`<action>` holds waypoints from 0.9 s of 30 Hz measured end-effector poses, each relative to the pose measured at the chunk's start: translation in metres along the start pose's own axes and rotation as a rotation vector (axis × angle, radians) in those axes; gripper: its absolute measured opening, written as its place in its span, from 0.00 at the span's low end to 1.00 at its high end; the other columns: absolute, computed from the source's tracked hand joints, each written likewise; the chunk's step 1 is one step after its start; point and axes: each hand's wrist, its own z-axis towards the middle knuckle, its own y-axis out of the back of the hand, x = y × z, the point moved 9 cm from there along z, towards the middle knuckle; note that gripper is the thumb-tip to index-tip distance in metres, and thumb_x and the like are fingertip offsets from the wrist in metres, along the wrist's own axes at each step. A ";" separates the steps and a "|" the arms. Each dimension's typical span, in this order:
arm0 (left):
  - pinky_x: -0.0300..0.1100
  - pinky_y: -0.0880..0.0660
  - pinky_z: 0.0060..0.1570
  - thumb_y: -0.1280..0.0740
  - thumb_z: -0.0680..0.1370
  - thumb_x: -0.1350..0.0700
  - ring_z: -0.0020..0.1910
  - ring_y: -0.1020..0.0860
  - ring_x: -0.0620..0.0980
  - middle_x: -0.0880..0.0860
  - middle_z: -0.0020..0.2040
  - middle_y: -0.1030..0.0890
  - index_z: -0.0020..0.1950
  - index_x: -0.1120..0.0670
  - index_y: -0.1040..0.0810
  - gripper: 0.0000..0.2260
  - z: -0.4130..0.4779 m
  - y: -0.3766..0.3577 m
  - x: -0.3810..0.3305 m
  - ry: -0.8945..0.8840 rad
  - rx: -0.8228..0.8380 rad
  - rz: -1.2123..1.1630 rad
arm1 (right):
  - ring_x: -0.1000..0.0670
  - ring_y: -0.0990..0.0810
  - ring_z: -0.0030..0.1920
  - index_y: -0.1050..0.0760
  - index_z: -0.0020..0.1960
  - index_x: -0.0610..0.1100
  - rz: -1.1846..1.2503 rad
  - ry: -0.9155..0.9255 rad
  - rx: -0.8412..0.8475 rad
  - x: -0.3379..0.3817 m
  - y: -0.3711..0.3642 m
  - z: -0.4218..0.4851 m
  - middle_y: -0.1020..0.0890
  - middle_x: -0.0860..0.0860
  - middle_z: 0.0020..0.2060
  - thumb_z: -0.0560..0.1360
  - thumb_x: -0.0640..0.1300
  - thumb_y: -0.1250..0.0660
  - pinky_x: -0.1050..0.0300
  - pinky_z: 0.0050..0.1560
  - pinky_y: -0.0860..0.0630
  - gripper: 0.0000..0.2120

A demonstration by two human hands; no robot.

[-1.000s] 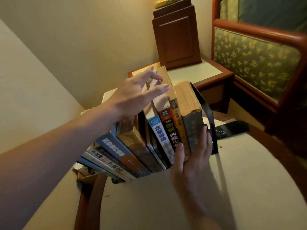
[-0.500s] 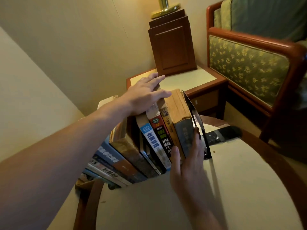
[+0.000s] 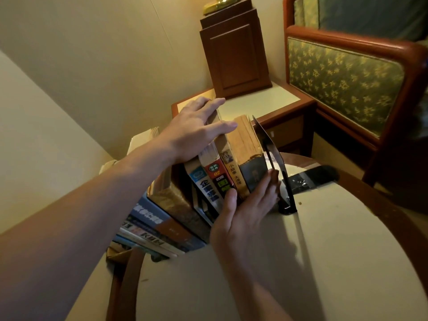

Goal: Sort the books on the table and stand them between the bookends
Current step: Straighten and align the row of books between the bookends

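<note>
A row of books (image 3: pixel 215 181) stands spine-out on the round pale table (image 3: pixel 324 262), leaning against a black metal bookend (image 3: pixel 275 163) at the right end. My left hand (image 3: pixel 196 133) lies flat, fingers spread, on the top edges of the middle books. My right hand (image 3: pixel 245 209) presses flat against the spines of the rightmost books, its fingertips near the bookend. Further left, several books (image 3: pixel 157 230) lean at a low slant. The left bookend is hidden.
A dark flat object (image 3: pixel 312 179) lies on the table behind the bookend. Beyond stands a wooden side table (image 3: pixel 266 105) with a brown wooden box (image 3: pixel 234 54). An upholstered green armchair (image 3: pixel 347 82) is at the right. A wall runs along the left.
My left hand has come down from hovering above the books to rest flat on their tops. The books stand more upright against the bookend. My right hand stays on the spines.
</note>
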 end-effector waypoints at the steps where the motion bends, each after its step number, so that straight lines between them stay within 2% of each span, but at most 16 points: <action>1: 0.54 0.44 0.76 0.45 0.70 0.27 0.79 0.46 0.48 0.45 0.81 0.44 0.80 0.39 0.43 0.40 -0.001 0.000 0.000 -0.004 -0.008 0.000 | 0.49 0.60 0.80 0.62 0.79 0.62 0.008 0.010 -0.025 0.003 -0.004 0.001 0.56 0.54 0.80 0.78 0.70 0.56 0.29 0.75 0.52 0.33; 5: 0.56 0.44 0.76 0.48 0.68 0.24 0.79 0.46 0.48 0.46 0.80 0.43 0.79 0.39 0.42 0.42 -0.002 -0.001 0.003 -0.016 -0.017 -0.012 | 0.41 0.58 0.80 0.57 0.82 0.47 -0.022 0.044 -0.096 0.008 -0.013 0.006 0.55 0.43 0.81 0.79 0.68 0.58 0.30 0.75 0.56 0.38; 11: 0.57 0.42 0.75 0.49 0.67 0.24 0.77 0.42 0.48 0.46 0.79 0.40 0.79 0.40 0.39 0.42 0.001 -0.003 0.005 -0.035 -0.032 -0.058 | 0.40 0.56 0.80 0.50 0.80 0.38 -0.062 0.077 -0.188 0.012 -0.013 0.008 0.50 0.39 0.80 0.80 0.66 0.57 0.32 0.76 0.57 0.40; 16: 0.61 0.45 0.74 0.51 0.67 0.23 0.78 0.45 0.51 0.46 0.79 0.40 0.78 0.39 0.39 0.41 0.001 -0.001 0.002 -0.044 -0.041 0.017 | 0.40 0.54 0.80 0.48 0.80 0.37 -0.075 0.072 -0.213 0.009 -0.014 0.008 0.49 0.39 0.80 0.80 0.66 0.57 0.33 0.76 0.56 0.41; 20: 0.59 0.40 0.73 0.49 0.67 0.23 0.76 0.42 0.50 0.45 0.78 0.39 0.78 0.38 0.39 0.41 0.000 -0.002 0.006 -0.030 -0.039 -0.034 | 0.39 0.52 0.80 0.47 0.80 0.37 -0.081 0.085 -0.240 0.011 -0.013 0.007 0.47 0.38 0.80 0.80 0.65 0.57 0.32 0.76 0.54 0.40; 27: 0.57 0.40 0.73 0.47 0.67 0.25 0.75 0.41 0.50 0.45 0.77 0.38 0.79 0.40 0.39 0.42 -0.004 -0.001 0.004 -0.021 -0.049 -0.079 | 0.37 0.51 0.80 0.46 0.79 0.36 -0.080 0.094 -0.241 0.014 -0.012 0.009 0.46 0.37 0.79 0.80 0.64 0.56 0.34 0.77 0.54 0.39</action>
